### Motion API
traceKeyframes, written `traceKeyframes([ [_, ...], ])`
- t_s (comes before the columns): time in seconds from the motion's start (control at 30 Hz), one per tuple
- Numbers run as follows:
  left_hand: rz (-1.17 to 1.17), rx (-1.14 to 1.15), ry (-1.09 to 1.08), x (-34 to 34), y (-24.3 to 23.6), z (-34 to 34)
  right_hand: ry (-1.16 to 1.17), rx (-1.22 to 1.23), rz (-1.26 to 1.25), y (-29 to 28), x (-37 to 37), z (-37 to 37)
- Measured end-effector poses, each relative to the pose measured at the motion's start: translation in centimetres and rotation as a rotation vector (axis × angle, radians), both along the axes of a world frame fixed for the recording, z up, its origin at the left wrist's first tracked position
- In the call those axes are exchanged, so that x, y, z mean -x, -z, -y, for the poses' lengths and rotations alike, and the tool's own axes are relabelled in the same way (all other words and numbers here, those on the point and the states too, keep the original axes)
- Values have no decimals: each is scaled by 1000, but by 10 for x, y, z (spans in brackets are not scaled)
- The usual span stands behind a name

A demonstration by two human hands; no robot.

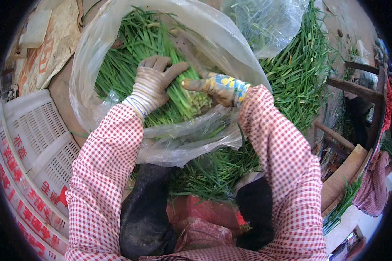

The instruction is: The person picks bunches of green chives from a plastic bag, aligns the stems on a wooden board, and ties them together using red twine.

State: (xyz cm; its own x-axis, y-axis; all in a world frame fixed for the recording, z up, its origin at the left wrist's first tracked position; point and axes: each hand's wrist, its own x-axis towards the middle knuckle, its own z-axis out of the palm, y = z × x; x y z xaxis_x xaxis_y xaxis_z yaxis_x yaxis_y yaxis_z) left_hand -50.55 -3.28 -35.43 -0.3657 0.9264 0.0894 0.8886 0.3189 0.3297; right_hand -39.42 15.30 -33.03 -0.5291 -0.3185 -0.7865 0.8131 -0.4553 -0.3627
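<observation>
A large clear plastic bag (89, 56) with its mouth spread wide holds many green chives (137, 32). My left hand (154, 80), in a grey-palmed glove with a striped cuff, lies over a bunch of chives (178, 98) inside the bag, its fingers and thumb curled round the stalks. From the right, my right hand (220, 89), in a soiled glove with a blue and yellow back, grips the same bunch close to its pale stem ends. Its thumb rests across the stalks, while some of its fingers are hidden.
White plastic crates (39, 126) with red markings stand stacked at the left. Loose chives (298, 82) lie heaped at the right, partly under another clear bag (265, 24). More leaves (217, 169) lie between my legs. A wooden frame (357, 87) stands at the far right.
</observation>
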Motion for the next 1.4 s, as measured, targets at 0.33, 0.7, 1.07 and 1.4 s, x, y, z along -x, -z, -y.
traceKeyframes([
  [0.33, 118, 259, -51, -5, -8, -44, 297, 199, -51, 53, -30, 2],
  [0.7, 516, 219, 113, -40, -20, 22, 453, 478, -180, 73, -37, -30],
  [1.07, 329, 609, 296, -33, 51, -6, 397, 444, -186, 5, -63, -26],
  [1.4, 257, 876, 121, -63, -71, 38, 342, 175, -189, -115, -181, -29],
])
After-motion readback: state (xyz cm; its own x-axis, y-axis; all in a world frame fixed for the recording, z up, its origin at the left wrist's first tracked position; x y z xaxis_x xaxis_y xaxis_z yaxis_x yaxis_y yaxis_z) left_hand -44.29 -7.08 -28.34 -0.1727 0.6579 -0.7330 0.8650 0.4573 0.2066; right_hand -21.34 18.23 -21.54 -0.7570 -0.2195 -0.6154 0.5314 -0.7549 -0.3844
